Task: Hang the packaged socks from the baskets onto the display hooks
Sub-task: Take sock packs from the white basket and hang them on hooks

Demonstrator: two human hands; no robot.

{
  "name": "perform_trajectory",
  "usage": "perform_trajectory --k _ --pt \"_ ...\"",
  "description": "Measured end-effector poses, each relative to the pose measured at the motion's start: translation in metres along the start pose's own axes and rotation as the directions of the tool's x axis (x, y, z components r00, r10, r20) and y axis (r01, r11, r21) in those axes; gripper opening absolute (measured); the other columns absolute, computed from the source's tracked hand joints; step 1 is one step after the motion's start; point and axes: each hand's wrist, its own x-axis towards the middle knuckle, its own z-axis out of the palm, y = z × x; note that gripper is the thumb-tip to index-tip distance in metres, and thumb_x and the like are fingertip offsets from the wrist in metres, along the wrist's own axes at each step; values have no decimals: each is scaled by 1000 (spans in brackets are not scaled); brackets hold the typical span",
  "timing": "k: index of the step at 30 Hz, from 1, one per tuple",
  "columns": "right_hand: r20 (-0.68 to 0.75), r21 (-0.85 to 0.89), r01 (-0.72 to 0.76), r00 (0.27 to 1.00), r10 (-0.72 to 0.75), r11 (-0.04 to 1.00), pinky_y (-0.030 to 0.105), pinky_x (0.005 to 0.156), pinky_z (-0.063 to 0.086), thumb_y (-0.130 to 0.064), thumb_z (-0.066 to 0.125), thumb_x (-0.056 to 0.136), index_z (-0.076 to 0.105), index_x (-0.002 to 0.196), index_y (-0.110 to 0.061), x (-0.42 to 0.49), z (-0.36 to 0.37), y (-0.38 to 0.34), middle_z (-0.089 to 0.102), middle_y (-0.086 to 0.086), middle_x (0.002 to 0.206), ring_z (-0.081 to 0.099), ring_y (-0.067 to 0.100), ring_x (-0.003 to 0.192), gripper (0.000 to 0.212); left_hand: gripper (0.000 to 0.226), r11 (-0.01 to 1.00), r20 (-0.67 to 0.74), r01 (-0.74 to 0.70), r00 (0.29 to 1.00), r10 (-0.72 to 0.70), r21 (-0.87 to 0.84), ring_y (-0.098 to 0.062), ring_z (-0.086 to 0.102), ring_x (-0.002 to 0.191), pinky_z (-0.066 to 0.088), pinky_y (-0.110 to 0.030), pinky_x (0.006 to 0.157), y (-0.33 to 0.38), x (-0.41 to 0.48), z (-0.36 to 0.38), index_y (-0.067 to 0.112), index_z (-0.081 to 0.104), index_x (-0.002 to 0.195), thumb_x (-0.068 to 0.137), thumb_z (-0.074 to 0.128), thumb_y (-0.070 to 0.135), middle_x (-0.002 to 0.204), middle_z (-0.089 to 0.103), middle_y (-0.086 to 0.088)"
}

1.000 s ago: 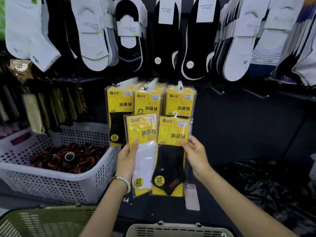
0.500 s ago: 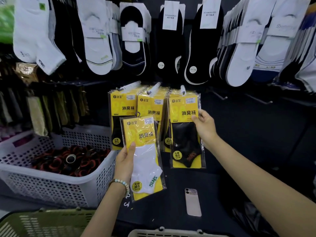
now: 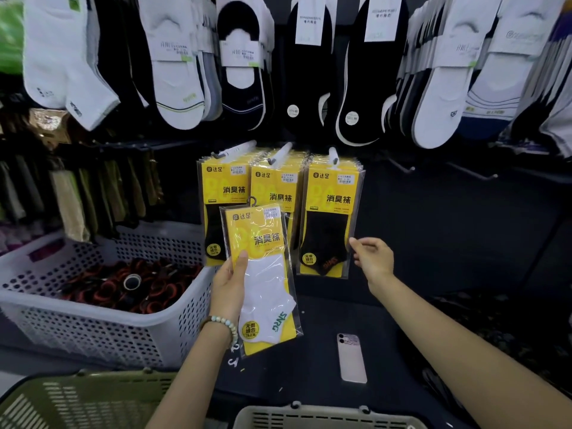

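One head-worn wide-angle camera faces forward and down at yellow packaged socks on display hooks [image 3: 332,193], near enough that the left hand [image 3: 229,283], gripping a clear-wrapped yellow pack of white socks [image 3: 263,274], and the right hand [image 3: 373,258] sit mid-frame. A beige slatted plastic basket [image 3: 325,413] crosses the bottom edge, seemingly directly below.

1 sock pack [image 3: 266,243] in left grip [image 3: 227,289]

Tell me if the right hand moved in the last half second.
Yes: the right hand dropped down the hung black-sock pack, from its yellow header to its lower edge.
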Motion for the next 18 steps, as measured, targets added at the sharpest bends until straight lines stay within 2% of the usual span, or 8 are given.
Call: perform_trajectory --k 3,7,11,13,16,18 --pt "35 30 19 999 -20 999 41 87 55 -24 70 86 57 100 -13 -14 -2 5 62 13 100 60 20 88 23 30 1000 30 0 1000 0 12 -15 62 106 46 -40 97 1 0 7 23 65 108 93 47 43 108 69 5" --pt "279 68 64 957 -81 996 17 64 51 -32 62 90 60 100 -20 -40 6 -9 64 4 101 62 10 82 16 21 999 91 -18 996 15 31 -7 63 98 48 -33 92 0 -2 24 30 66 100 94 47 38 99 70 12" --pt "440 132 67 890 -119 989 18 70 54 -29 60 92 63 108 -15 -59 13 -19 70 3 103 68 11 90 21 23 1000 179 -16 984 12 25 -10 68 89 54 -28 79 5 -5 50 24 68 99 94 48 36 95 73 5" --pt "422 249 65 891 -169 966 18 71 55 -21 58 93 63 105 -16 -62 11 -21 73 0 100 70 8 89 14 22 999 207 -38 978 32 27 -8 68 85 55 -23 72 10 -7 63 23 69 98 93 51 34 91 74 7" --pt "317 347 130 916 -247 929 23 76 56 -15 56 94 62 104 -18 -58 1 -25 74 -3 98 70 10 92 12 18 997 227 -81 970 81 -10 -2 67 79 51 -15 64 17 -7 79 17 66 100 92 54 28 90 72 3" --pt "239 344 200 926 -291 917 26 82 55 -15 54 96 61 103 -19 -52 -6 -28 71 -1 102 69 11 95 11 27 997 256 -83 963 81 -5 -3 65 92 52 -20 78 22 -7 88 17 59 117 92 54 28 103 69 3"
